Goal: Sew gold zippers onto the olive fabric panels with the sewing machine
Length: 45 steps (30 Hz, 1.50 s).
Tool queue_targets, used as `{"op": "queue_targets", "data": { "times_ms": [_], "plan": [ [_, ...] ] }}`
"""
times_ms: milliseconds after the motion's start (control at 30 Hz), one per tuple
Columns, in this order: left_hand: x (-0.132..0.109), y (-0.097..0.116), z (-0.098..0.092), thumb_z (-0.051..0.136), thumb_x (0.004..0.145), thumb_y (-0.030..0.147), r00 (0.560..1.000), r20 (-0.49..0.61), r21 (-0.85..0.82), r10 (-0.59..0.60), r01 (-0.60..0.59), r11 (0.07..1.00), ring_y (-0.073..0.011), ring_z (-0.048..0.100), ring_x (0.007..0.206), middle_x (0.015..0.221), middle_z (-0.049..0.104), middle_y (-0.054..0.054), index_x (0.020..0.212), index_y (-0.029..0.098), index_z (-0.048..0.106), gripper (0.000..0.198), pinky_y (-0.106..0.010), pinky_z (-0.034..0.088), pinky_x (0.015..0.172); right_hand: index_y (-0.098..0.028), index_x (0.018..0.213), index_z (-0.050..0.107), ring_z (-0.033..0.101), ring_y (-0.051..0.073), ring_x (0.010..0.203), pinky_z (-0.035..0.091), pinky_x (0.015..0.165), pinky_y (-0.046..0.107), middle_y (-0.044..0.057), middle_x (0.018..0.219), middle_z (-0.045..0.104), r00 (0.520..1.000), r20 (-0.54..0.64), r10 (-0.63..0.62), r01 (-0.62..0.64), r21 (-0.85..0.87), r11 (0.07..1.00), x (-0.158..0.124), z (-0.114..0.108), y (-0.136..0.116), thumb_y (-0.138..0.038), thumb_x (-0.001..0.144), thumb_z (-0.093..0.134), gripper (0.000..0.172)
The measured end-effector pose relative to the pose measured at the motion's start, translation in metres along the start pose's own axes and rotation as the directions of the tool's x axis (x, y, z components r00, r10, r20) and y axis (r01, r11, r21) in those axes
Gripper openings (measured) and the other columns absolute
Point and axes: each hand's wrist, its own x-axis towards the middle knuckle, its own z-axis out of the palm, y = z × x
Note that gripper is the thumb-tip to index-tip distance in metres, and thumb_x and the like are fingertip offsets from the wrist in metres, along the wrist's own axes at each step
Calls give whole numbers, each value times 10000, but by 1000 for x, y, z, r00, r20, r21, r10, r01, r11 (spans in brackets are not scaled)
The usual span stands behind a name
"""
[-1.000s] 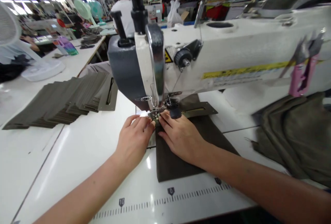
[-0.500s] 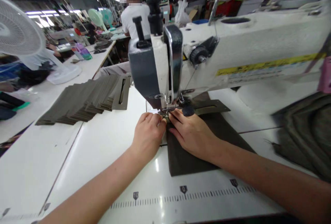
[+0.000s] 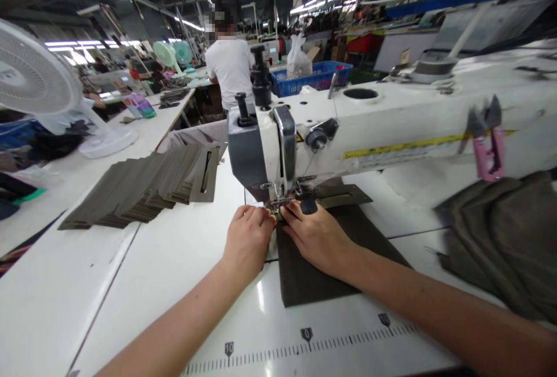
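A dark olive fabric piece (image 3: 304, 284) lies under the presser foot of a white and grey sewing machine (image 3: 248, 142). My left hand (image 3: 247, 240) is closed at the left edge of the fabric beside the needle, its fingers curled and the tips partly hidden. My right hand (image 3: 322, 240) rests on top of the fabric, its fingers drawn together and bearing on it close to the presser foot. Behind that hand, a strip with a long slot (image 3: 354, 194) lies at the fabric's far end. The seam under the foot is hidden.
Left of the machine, a fanned stack of slotted olive pieces (image 3: 143, 182) lies on the white table (image 3: 174, 284). Folded olive fabric (image 3: 500, 243) is at right, below pink-handled snips (image 3: 489, 153). A white fan (image 3: 39, 75) stands at left; a person (image 3: 229, 66) is beyond.
My view has tilted up and turned slightly right, bringing the snips and a blue crate fully into sight. Both hands remain by the presser foot, with little visible movement of the fabric.
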Motion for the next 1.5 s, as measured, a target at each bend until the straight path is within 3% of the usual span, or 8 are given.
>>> {"op": "queue_targets", "data": {
  "times_ms": [233, 533, 833, 1000, 1167, 1267, 1367, 1500],
  "plan": [
    [1, -2, 1, 474, 847, 136, 999, -43, 1, -2, 2, 1000, -202, 564, 723, 748, 594, -65, 745, 133, 584, 150, -360, 454, 731, -169, 856, 638, 567, 187, 855, 434, 785, 291, 60, 919, 646, 1000, -16, -2, 3, 13, 1000, 7, 11, 11, -116, 856, 469, 177],
    [0, -5, 9, 459, 860, 140, 993, -113, -20, -23, 21, 1000, -188, 582, 706, 740, 595, -62, 734, 128, 574, 172, -354, 470, 709, -187, 843, 643, 573, 184, 802, 428, 757, 288, 48, 898, 653, 995, -95, -1, 2, 3, 1000, 7, 11, 10, -87, 828, 484, 189],
    [-1, -6, 10, 500, 847, 159, 988, -137, -59, -70, 63, 996, -204, 597, 728, 790, 630, -66, 748, 141, 585, 132, -363, 473, 694, -172, 818, 623, 582, 194, 810, 460, 773, 306, 60, 876, 652, 999, -45, -28, 28, -8, 1000, 8, -1, 19, -164, 826, 525, 99],
    [-10, -6, -18, 551, 814, 141, 995, -94, -147, -39, 25, 989, -164, 611, 809, 879, 657, -18, 828, 188, 611, 78, -369, 435, 844, -82, 1097, 557, 547, 297, 985, 461, 821, 450, 184, 1076, 602, 995, -93, 47, -66, -223, 973, -41, -29, 27, -275, 826, 464, 345],
    [-37, 15, -47, 535, 814, 112, 998, 61, -338, 7, 14, 941, -164, 581, 885, 911, 641, -1, 851, 223, 627, 148, -402, 348, 953, -78, 1099, 569, 595, 283, 830, 529, 627, 383, 170, 1013, 634, 992, -34, -124, 114, -215, 970, -104, -47, -31, -151, 699, 455, 422],
    [-45, 26, -47, 513, 810, 71, 995, 103, -378, -7, 45, 925, -168, 560, 910, 963, 620, -20, 958, 215, 615, 231, -398, 341, 958, -98, 1014, 608, 596, 268, 836, 530, 649, 374, 163, 1001, 638, 988, -106, -116, 108, -77, 991, -107, -52, -59, -95, 733, 414, 342],
    [-42, 29, -42, 467, 826, 58, 996, 79, -414, -34, 64, 908, -174, 533, 937, 996, 604, -41, 988, 186, 600, 245, -363, 377, 908, -147, 1005, 600, 587, 208, 879, 513, 751, 333, 105, 964, 644, 989, -147, 6, 32, 257, 966, -92, -62, -64, -94, 823, 381, 289],
    [-29, 22, -39, 472, 837, 107, 995, 93, -378, -33, 66, 923, -202, 505, 980, 1042, 575, -65, 987, 174, 602, 210, -364, 389, 860, -182, 1036, 583, 586, 155, 900, 495, 786, 266, 68, 960, 632, 982, 4, 189, -161, 548, 821, -82, -74, -55, -180, 897, 371, 254]
  ]
}}
